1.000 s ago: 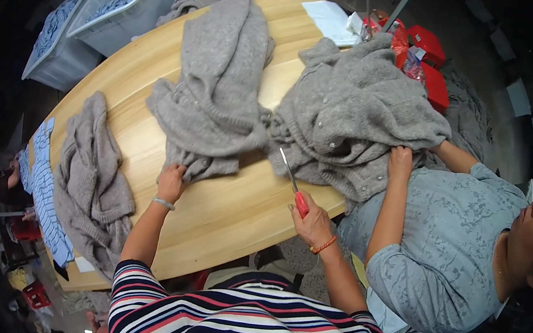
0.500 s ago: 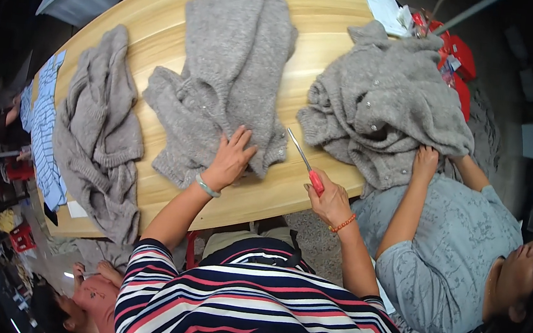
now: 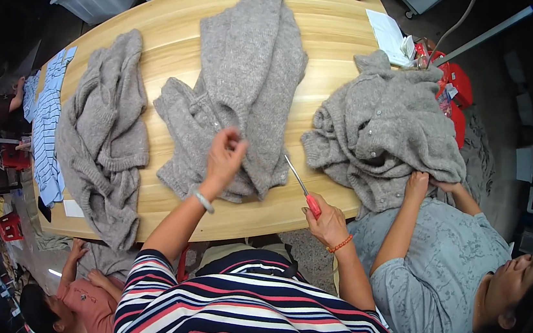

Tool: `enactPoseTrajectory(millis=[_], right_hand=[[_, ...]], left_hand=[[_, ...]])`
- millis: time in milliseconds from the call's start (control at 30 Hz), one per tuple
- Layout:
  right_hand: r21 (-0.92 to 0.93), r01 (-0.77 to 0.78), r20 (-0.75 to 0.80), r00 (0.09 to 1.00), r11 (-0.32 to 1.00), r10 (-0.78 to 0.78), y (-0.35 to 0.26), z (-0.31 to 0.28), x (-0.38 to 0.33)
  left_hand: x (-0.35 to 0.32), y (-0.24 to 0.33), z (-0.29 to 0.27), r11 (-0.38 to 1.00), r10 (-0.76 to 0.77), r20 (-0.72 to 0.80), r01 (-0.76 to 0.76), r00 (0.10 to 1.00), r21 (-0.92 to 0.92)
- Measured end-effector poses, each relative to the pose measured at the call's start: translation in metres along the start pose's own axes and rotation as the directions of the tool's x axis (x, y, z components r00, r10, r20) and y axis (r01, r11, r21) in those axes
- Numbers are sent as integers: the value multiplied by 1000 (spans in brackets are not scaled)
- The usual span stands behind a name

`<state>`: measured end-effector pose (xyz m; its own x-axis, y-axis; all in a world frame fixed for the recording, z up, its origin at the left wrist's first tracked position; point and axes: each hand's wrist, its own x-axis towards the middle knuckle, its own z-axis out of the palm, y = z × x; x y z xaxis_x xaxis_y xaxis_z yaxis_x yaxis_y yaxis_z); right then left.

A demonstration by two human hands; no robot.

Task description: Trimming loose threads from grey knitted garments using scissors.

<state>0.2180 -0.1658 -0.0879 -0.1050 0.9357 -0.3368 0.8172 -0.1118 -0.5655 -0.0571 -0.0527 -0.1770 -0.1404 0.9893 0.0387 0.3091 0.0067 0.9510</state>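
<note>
Knit garments: three grey ones on the wooden tabletop (image 3: 173, 33), a left garment (image 3: 106, 111), a middle garment (image 3: 252, 54) and a right garment (image 3: 402, 112), lying apart from one another.
Middle garment: right in front of the wearer of the striped top (image 3: 265, 303), partly folded over itself.
Left hand: one, blurred, over the lower part of the middle garment (image 3: 225, 162); its grip is loosely curled, and from here I can't tell whether it touches or pinches the knit.
Right hand: one, its grip closed round the red handle of a single thin metal tool (image 3: 312, 204), tip pointing up toward the middle garment (image 3: 327, 226).
Wrists: two bracelets, a pale bangle (image 3: 202, 201) on the left, orange beads (image 3: 340, 244) on the right.
Co-worker: one beside the right hand, in a grey patterned shirt (image 3: 443, 276), both hands at the right garment's near edge.
Striped cloth: one light-blue piece (image 3: 49, 137) along the left edge.
Bins: two pale ones (image 3: 98, 2) beyond the far left.
</note>
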Motion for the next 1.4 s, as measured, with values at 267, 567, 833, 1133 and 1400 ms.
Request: enactPoseTrajectory(millis=[267, 567, 833, 1133, 1400], right_hand=[[17, 37, 2, 999, 999, -37, -8, 4, -1], [46, 86, -47, 995, 995, -83, -15, -5, 13], [-25, 83, 59, 995, 996, -81, -63, -8, 47], [-130, 121, 148, 984, 984, -101, -81, -3, 70], [-28, 120, 24, 993, 992, -119, -93, -1, 93]], left_hand=[[111, -6, 12, 940, 206, -200, -137, 958, 312], [84, -35, 6, 724, -278, 113, 285, 954, -628], [74, -51, 13, 631, -299, 193, 346, 934, -695], [71, -63, 1, 548, -341, 265, 420, 902, -723], [136, -56, -12, 695, -406, 144, 408, 902, -593]])
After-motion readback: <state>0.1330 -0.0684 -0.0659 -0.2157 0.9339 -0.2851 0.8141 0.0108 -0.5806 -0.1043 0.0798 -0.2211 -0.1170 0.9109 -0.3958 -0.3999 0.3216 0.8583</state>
